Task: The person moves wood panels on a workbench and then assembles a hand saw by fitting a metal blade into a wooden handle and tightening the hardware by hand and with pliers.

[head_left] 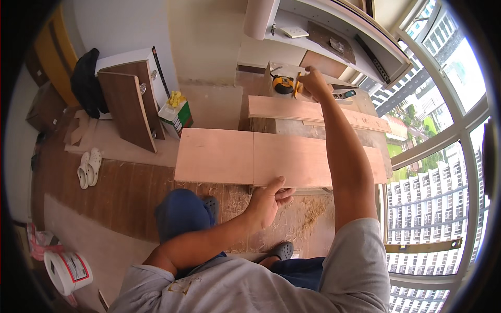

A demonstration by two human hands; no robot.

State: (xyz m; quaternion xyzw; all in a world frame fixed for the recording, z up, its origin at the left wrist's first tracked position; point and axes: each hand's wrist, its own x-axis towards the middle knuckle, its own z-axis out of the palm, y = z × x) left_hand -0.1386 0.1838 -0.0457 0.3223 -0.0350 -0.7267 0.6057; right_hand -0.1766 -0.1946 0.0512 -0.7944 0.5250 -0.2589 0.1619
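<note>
A long pale plywood board (214, 156) lies across the low bench in front of me, with a thin line drawn across it. My left hand (266, 203) is at its near edge, thumb against the edge and the other fingers loosely apart below, holding nothing. My right hand (314, 84) reaches over the board to the bench's far end, its fingers closed. Just beside those fingers stands a slim yellow piece (298, 86); whether it is gripped cannot be made out. Left of it sits a yellow-and-black tape measure (283, 84). A small dark tool (344, 95) lies to the hand's right.
A second plywood strip (282, 108) lies behind the board. An open white cabinet (292, 21) stands at the back, windows on the right. Leftward are leaning cabinet panels (125, 109), a green-and-white box (176, 115), white clogs (90, 168) and a bucket (65, 274). Wood shavings (313, 214) litter the floor.
</note>
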